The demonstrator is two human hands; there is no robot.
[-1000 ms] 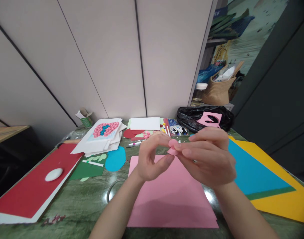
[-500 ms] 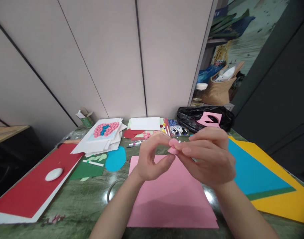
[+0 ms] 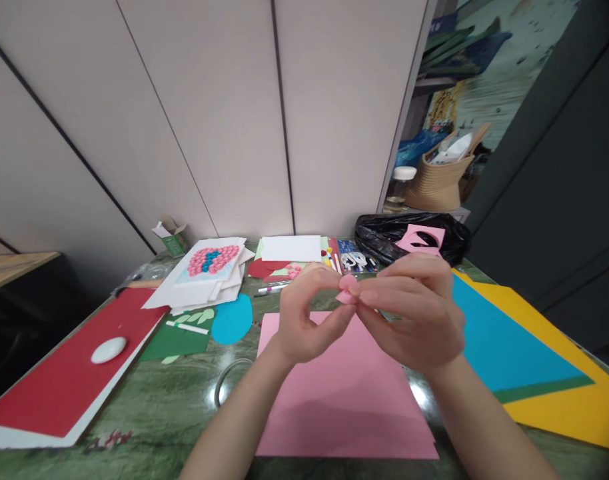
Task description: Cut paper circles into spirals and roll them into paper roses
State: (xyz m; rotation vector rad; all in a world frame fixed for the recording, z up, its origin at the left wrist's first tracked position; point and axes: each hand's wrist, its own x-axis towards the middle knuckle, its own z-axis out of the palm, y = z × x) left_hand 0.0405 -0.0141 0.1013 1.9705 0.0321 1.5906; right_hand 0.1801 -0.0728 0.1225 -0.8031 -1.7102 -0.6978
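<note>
A small piece of pink paper (image 3: 348,283), bent or curled, is held up in front of me between both hands. My left hand (image 3: 297,323) has its index fingertip at the upper edge and its thumb at the lower edge. Pinched on the right side of that piece are the fingertips of my right hand (image 3: 417,317), which partly hide it. Beneath both hands lies a stack of pink paper sheets (image 3: 344,407) on the green marbled table (image 3: 149,413).
To the left are red sheets (image 3: 59,373) with a white oval object (image 3: 108,350), green paper (image 3: 177,342), a blue paper shape (image 3: 232,319) and a picture of pink balls (image 3: 213,260). Blue (image 3: 509,347) and yellow sheets (image 3: 579,427) lie right, a black bag (image 3: 379,237) behind.
My left thumb has moved up against the lower edge of the pink paper piece. My right hand has shifted slightly left, and the piece has turned a little.
</note>
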